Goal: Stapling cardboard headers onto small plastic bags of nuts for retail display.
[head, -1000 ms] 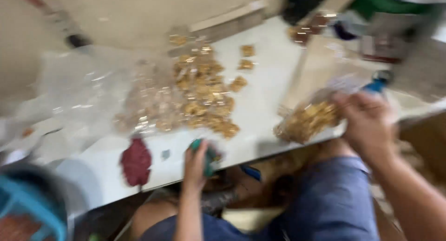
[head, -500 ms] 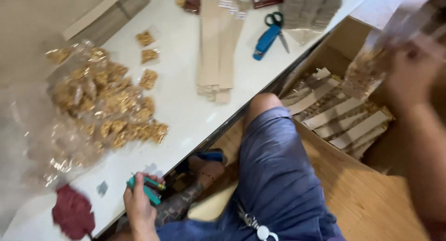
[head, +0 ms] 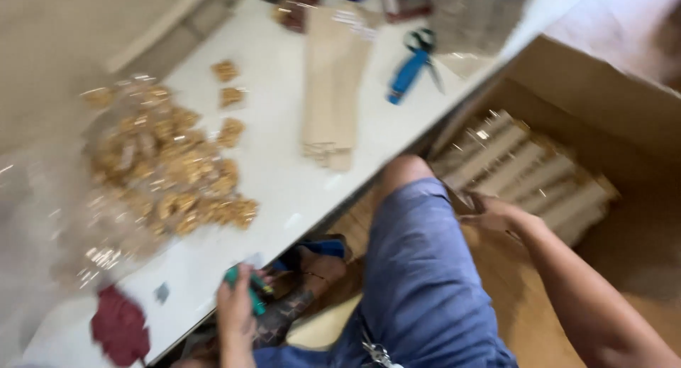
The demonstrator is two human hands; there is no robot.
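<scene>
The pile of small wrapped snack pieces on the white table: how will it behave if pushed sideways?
The pile of wrapped snack pieces looks loose, so it would likely scatter rather than slide together. The shiny clear wrappers probably slip easily on the smooth white table. Each piece seems small and light.

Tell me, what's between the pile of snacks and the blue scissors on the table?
A stack of long tan strips lies between the pile of snacks and the blue scissors, on the white table. The head view shows it.
</scene>
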